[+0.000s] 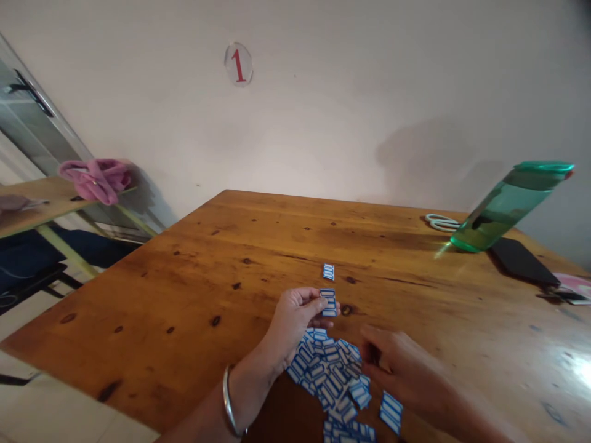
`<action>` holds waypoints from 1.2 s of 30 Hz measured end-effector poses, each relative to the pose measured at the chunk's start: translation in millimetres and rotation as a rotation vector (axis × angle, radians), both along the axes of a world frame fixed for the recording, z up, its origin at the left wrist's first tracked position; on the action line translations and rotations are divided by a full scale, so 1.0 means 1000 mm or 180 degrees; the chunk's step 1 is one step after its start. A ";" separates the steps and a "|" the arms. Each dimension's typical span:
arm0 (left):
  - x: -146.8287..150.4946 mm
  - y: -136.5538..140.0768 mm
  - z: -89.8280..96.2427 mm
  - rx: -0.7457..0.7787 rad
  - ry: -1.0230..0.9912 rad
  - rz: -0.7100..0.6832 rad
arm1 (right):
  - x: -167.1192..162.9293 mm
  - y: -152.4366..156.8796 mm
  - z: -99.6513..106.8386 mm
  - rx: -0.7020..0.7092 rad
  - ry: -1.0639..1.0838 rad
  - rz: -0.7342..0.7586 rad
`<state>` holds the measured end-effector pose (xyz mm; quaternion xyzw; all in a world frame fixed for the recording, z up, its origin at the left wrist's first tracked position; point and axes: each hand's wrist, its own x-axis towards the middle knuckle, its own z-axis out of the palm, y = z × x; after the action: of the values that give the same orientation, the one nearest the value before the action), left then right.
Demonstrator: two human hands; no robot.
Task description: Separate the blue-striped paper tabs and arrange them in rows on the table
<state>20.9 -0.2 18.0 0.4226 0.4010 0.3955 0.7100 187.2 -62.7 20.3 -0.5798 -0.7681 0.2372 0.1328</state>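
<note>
My left hand [295,314] pinches a small blue-and-white striped card [328,303] between thumb and fingers, above the table. Whether it is one card or a thin stack, I cannot tell. Just beyond it lies another striped card [329,271], flat on the wood. Below my hands spreads a loose pile of the same cards [330,375], many overlapping at odd angles. At the pile's right edge is my right hand [385,354], blurred by motion, its fingers bent; anything in them is hidden. A separate card [391,412] lies to the right of the pile.
On the wooden table [194,289], a green bottle [508,206] stands at the right, by a white cable [441,222] and a dark phone [521,261]. A pink cloth [99,179] rests on another table at the left. The wall rises behind.
</note>
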 end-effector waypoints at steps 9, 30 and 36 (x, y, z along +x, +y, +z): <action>0.008 -0.004 -0.008 -0.0048 0.0046 -0.0175 | -0.002 0.010 0.012 0.0109 0.1217 -0.0356; 0.016 -0.010 -0.011 -0.0051 0.0153 -0.0353 | -0.007 0.012 0.001 0.0566 0.1119 -0.1219; 0.015 -0.008 -0.008 -0.0036 0.0162 -0.0324 | -0.009 0.012 0.005 0.0409 0.1259 -0.1239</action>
<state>35.9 -8.1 10.2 0.4482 0.3992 0.3458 0.7212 178.4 -50.3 24.9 -0.6492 -0.6149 0.2666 0.3596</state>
